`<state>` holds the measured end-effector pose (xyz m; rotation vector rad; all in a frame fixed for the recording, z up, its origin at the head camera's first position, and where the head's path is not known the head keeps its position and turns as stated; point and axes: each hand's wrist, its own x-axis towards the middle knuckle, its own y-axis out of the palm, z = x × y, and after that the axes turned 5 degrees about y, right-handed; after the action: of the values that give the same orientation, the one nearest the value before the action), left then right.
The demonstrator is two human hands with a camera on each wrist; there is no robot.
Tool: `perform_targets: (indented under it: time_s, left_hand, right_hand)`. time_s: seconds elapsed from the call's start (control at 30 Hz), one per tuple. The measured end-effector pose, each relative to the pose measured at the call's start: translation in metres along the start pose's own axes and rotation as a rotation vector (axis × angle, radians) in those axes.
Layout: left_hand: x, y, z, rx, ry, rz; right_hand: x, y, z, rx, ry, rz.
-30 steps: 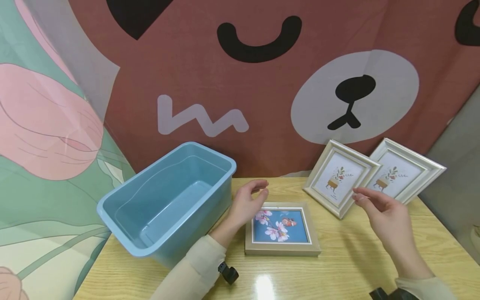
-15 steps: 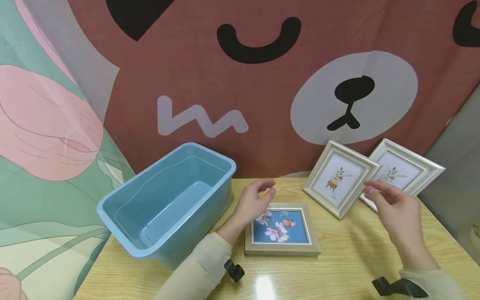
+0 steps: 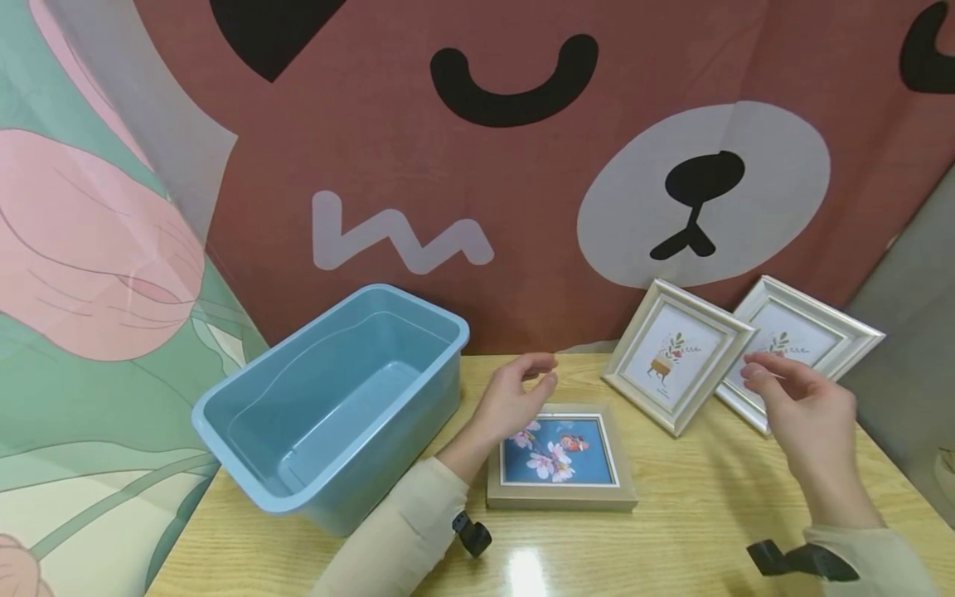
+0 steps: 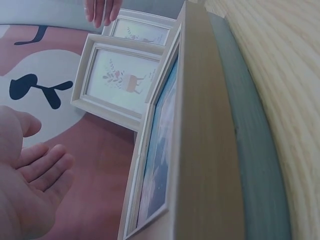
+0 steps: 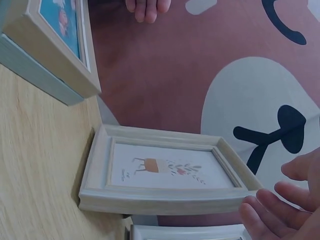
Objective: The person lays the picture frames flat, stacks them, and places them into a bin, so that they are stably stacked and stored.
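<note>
My left hand (image 3: 516, 398) hovers beside and over the back left corner of a beige picture frame (image 3: 567, 464) lying flat, with pink blossoms on blue inside. Its fingers are relaxed and hold nothing. In the left wrist view a grey-green layer (image 4: 255, 125) lies under that beige frame. To the right, a cream picture frame (image 3: 675, 356) stands tilted, showing a potted plant print. Behind it stands a silvery white picture frame (image 3: 821, 332) with a similar print. My right hand (image 3: 811, 410), fingers loosely bent and holding nothing, overlaps this rear frame in the head view.
A blue plastic bin (image 3: 406, 452) stands on the left of the wooden table (image 3: 694, 531), its inside showing nothing. A cloth backdrop (image 3: 522, 182) with a bear's face hangs right behind the table. A grey wall (image 3: 910, 348) borders the right side.
My left hand has moved a little to the right over the flat frame. My right hand has drawn right, away from the front standing frame. The picture frames and bin have stayed put.
</note>
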<state>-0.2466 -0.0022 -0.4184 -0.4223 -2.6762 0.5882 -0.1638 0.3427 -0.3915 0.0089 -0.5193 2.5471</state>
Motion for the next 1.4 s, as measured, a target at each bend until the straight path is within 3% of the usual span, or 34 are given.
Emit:
perform_targets:
  time_s: [0.3,0.7,0.93,1.4]
  left_hand:
    - [0.002,0.004,-0.003,0.022,0.011,0.031]
    - [0.006,0.009,-0.009,0.017,-0.036,0.073]
    - [0.01,0.01,-0.006,0.025,0.002,0.101]
    - [0.02,0.014,-0.002,-0.01,0.04,0.123]
  right_hand:
    - [0.01,-0.005,0.0,0.028,0.019,-0.014]
    - [0.032,-0.005,0.0,0.008,0.013,0.0]
    - [0.041,0.0,-0.001,-0.049,0.003,0.013]
    - [0.057,0.012,-0.004,-0.008,-0.001,-0.004]
